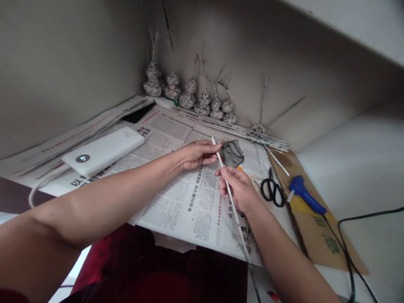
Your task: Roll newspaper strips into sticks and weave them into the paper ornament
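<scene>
While left hand (197, 155) pinches, right hand (239, 188) grips rod (232, 206).

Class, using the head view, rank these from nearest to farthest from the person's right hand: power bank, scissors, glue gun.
Measured from the right hand:
1. Scissors: just to its right, black handles toward the person.
2. Glue gun: farther right, beyond the scissors, over the cardboard.
3. Power bank: well off to the left, past the left hand.
</scene>
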The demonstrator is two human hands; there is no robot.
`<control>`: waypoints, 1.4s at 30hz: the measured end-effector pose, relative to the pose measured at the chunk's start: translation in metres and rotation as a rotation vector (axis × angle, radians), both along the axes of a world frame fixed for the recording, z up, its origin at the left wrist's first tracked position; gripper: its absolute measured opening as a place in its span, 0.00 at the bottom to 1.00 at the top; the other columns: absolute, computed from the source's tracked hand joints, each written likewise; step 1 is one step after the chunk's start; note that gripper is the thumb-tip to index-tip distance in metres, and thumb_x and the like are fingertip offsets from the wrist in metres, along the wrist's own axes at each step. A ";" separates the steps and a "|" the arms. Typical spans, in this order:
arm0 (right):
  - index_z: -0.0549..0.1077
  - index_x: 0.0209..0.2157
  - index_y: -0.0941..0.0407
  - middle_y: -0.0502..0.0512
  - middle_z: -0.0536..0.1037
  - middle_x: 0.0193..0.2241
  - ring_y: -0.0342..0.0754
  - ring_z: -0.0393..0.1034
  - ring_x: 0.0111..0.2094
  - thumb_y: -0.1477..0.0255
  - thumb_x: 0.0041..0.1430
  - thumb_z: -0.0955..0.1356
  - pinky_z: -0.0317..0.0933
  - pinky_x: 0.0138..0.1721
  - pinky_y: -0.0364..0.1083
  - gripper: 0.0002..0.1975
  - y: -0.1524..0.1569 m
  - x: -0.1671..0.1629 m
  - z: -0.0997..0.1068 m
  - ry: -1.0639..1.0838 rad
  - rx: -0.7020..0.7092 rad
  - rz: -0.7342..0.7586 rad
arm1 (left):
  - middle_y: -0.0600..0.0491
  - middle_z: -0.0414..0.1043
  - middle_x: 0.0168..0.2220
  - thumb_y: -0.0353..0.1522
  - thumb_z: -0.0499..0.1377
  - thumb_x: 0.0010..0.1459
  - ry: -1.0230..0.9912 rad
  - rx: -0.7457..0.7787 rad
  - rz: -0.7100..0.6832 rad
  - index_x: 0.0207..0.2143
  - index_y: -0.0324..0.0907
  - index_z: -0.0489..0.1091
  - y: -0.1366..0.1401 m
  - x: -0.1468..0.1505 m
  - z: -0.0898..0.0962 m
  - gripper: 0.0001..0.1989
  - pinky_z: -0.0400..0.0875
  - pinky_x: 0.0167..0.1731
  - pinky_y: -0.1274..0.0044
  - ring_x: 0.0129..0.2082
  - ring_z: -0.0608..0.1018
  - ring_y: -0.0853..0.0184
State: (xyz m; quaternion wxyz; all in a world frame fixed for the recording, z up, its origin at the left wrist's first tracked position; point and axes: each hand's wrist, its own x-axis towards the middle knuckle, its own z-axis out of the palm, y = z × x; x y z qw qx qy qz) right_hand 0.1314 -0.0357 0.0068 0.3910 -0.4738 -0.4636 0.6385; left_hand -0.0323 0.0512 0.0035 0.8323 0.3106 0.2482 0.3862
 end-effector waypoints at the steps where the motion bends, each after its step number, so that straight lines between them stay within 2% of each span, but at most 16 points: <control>1: 0.71 0.31 0.56 0.45 0.65 0.16 0.38 0.58 0.16 0.58 0.53 0.68 0.50 0.17 0.39 0.15 0.000 0.000 0.000 -0.045 0.029 -0.017 | 0.53 0.72 0.24 0.25 0.62 0.52 0.004 0.004 0.004 0.28 0.34 0.69 0.001 0.000 -0.001 0.03 0.74 0.23 0.85 0.20 0.75 0.75; 4: 0.72 0.31 0.57 0.45 0.66 0.15 0.38 0.59 0.15 0.58 0.53 0.67 0.50 0.16 0.39 0.16 0.001 0.001 -0.001 -0.056 0.026 -0.012 | 0.52 0.72 0.24 0.25 0.63 0.51 0.008 0.018 0.010 0.28 0.33 0.70 0.002 0.000 -0.003 0.03 0.74 0.23 0.85 0.20 0.75 0.76; 14: 0.69 0.26 0.57 0.45 0.61 0.12 0.39 0.55 0.14 0.65 0.58 0.64 0.45 0.16 0.40 0.11 0.002 0.002 0.001 0.385 -0.158 0.168 | 0.52 0.73 0.24 0.25 0.63 0.51 -0.047 0.031 0.000 0.29 0.33 0.71 0.000 0.001 -0.002 0.03 0.74 0.24 0.85 0.22 0.76 0.75; 21: 0.64 0.23 0.56 0.45 0.57 0.12 0.40 0.52 0.15 0.66 0.62 0.60 0.45 0.19 0.42 0.14 0.001 0.003 0.006 0.533 -0.220 0.218 | 0.51 0.74 0.25 0.24 0.61 0.53 -0.068 0.080 -0.025 0.31 0.33 0.73 0.002 -0.001 -0.006 0.02 0.75 0.26 0.85 0.23 0.77 0.74; 25: 0.62 0.21 0.55 0.45 0.57 0.11 0.41 0.52 0.15 0.66 0.61 0.61 0.45 0.20 0.42 0.15 0.001 0.002 0.005 0.512 -0.246 0.244 | 0.51 0.75 0.27 0.23 0.60 0.54 -0.073 0.076 -0.034 0.35 0.34 0.74 0.001 0.000 -0.004 0.05 0.75 0.27 0.85 0.24 0.77 0.74; 28: 0.62 0.21 0.55 0.45 0.57 0.11 0.41 0.53 0.15 0.64 0.59 0.62 0.46 0.20 0.42 0.15 0.002 0.002 0.004 0.473 -0.240 0.225 | 0.51 0.74 0.26 0.23 0.60 0.53 -0.060 0.070 -0.020 0.34 0.33 0.74 0.001 0.000 -0.003 0.05 0.75 0.27 0.86 0.23 0.77 0.75; 31: 0.68 0.25 0.55 0.45 0.60 0.13 0.40 0.54 0.15 0.59 0.58 0.62 0.47 0.19 0.42 0.15 0.002 0.002 0.002 0.378 -0.192 0.154 | 0.52 0.73 0.24 0.24 0.61 0.53 -0.053 0.070 0.019 0.32 0.33 0.74 0.003 0.000 -0.003 0.03 0.74 0.25 0.86 0.22 0.76 0.76; 34: 0.71 0.32 0.56 0.46 0.64 0.16 0.40 0.57 0.16 0.58 0.56 0.65 0.47 0.18 0.41 0.15 0.002 0.002 0.001 0.191 -0.070 0.034 | 0.53 0.72 0.23 0.24 0.62 0.52 -0.046 0.060 0.046 0.30 0.33 0.73 0.005 0.000 -0.004 0.02 0.74 0.24 0.87 0.21 0.75 0.76; 37: 0.72 0.31 0.57 0.46 0.65 0.16 0.39 0.59 0.16 0.60 0.55 0.67 0.47 0.18 0.39 0.14 0.001 0.000 0.000 0.038 0.016 -0.042 | 0.53 0.72 0.22 0.25 0.63 0.51 -0.049 0.068 0.044 0.29 0.33 0.73 0.005 0.000 -0.006 0.02 0.74 0.25 0.87 0.21 0.75 0.76; 42: 0.72 0.29 0.57 0.45 0.64 0.14 0.38 0.57 0.15 0.59 0.55 0.67 0.48 0.18 0.39 0.14 0.000 -0.001 0.000 0.026 0.016 -0.029 | 0.51 0.73 0.25 0.26 0.61 0.54 -0.060 0.118 -0.004 0.34 0.33 0.74 0.005 0.000 -0.009 0.05 0.74 0.27 0.85 0.23 0.76 0.75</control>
